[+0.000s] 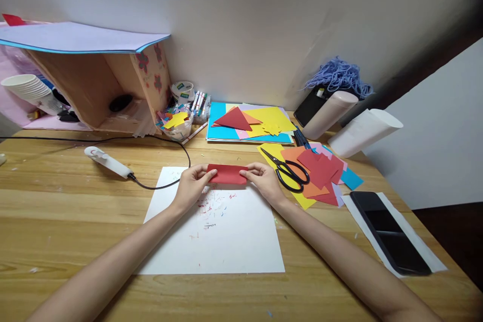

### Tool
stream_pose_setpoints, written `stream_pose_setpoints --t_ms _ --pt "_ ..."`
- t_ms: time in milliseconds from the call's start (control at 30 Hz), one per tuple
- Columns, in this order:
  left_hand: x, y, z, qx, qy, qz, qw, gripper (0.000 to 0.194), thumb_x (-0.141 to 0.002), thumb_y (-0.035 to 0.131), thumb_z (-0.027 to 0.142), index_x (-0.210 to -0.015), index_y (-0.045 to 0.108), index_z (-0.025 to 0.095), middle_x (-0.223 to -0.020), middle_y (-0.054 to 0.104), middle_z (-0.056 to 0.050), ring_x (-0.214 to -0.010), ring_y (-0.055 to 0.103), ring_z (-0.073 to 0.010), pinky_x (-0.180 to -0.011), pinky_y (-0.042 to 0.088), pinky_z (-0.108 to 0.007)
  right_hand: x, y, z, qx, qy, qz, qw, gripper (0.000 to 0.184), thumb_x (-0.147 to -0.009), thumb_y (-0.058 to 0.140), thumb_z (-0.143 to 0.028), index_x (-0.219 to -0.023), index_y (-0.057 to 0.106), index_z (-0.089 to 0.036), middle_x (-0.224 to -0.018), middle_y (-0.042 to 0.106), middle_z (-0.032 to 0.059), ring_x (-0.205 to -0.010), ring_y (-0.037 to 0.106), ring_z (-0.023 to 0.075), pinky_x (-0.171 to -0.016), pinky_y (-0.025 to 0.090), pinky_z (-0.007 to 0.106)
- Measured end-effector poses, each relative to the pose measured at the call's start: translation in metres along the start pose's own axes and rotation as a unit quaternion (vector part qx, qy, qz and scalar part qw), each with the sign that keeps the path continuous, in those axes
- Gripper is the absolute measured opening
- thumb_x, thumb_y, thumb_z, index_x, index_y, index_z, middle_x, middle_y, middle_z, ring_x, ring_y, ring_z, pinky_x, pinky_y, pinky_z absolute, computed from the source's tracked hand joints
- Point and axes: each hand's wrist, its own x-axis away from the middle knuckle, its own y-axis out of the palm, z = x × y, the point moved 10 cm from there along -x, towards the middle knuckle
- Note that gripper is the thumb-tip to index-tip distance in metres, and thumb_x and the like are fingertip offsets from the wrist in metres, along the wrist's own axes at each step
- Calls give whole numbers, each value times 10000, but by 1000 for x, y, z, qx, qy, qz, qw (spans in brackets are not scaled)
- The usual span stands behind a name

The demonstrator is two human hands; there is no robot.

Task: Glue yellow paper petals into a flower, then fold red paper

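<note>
A red paper strip (228,174), perhaps folded, is held level between my two hands above the far part of a marked white sheet (241,246). My left hand (193,184) pinches its left end, thumb in front. At the right end my right hand (264,181) grips it the same way. Fingers behind the paper are partly hidden. Close to my right hand, black-handled scissors (292,171) lie on yellow paper (303,200). Red paper pieces (320,168) and other coloured scraps are heaped beside them.
A white glue gun (107,162) with a black cable lies left. Behind are a cardboard box (153,78), a tub of scraps (179,128), markers (198,102) and stacked coloured paper (217,126). A phone (388,231), paper rolls (330,114) and blue yarn (339,78) are on the right.
</note>
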Motion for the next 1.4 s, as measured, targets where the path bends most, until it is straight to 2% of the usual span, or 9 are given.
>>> stream_pose_setpoints --t_ms 200,567,700,900,1067,1167,1300,1400 --pt "0 -2 2 -19 5 6 1000 271 -698 632 405 -716 613 135 -714 672 -43 -637 615 -141 -559 465 -205 0 -2 1 6 3 14 1000 292 -549 747 -365 -698 610 -155 -684 677 38 -660 638 174 -612 473 260" --pt "-2 -1 -3 -22 -3 2 1000 272 -700 625 414 -725 606 144 -712 665 -36 -641 609 -132 -575 466 -204 -3 -3 5 3 5 0 1000 301 -569 740 -334 -780 631 -149 -729 682 46 -690 643 169 -638 485 267" --pt "-2 -1 -3 -39 -4 4 999 303 -693 620 441 -715 590 141 -668 642 -27 -595 584 -123 -533 448 -199 -2 -1 0 5 -8 -10 1000 249 -613 711 -352 -748 641 -155 -743 684 44 -696 636 160 -651 478 260" --pt "0 1 0 -50 3 -12 999 293 -735 575 441 -706 550 151 -563 549 15 -489 501 -86 -460 384 -183 -2 -2 -4 25 -31 -5 999 237 -648 675 -386 -719 640 -163 -736 678 42 -697 628 167 -649 478 272" --pt "2 3 -1 -69 2 -19 997 292 -761 538 432 -654 465 170 -483 390 66 -402 354 -51 -403 268 -173 -1 -1 -5 36 -36 -4 999 236 -649 671 -386 -709 637 -160 -729 673 48 -692 623 170 -645 474 274" --pt "1 6 4 -85 12 -50 995 280 -767 526 400 -629 445 170 -493 375 66 -424 358 -57 -423 271 -179 -1 0 -7 45 -46 -10 998 193 -664 662 -353 -698 633 -166 -725 669 36 -685 615 158 -647 463 265" --pt "3 23 4 -153 -18 -169 974 270 -724 551 391 -598 519 154 -534 473 27 -469 428 -91 -438 300 -206 3 9 -13 78 -77 -48 993 148 -697 631 -316 -707 639 -169 -715 659 27 -676 599 148 -648 451 265" --pt "8 33 4 -214 -29 -223 951 309 -705 556 418 -538 526 160 -462 429 40 -415 371 -89 -408 241 -217 10 23 -18 109 -105 -100 983 137 -729 599 -303 -709 644 -176 -723 660 27 -693 594 151 -673 449 274"
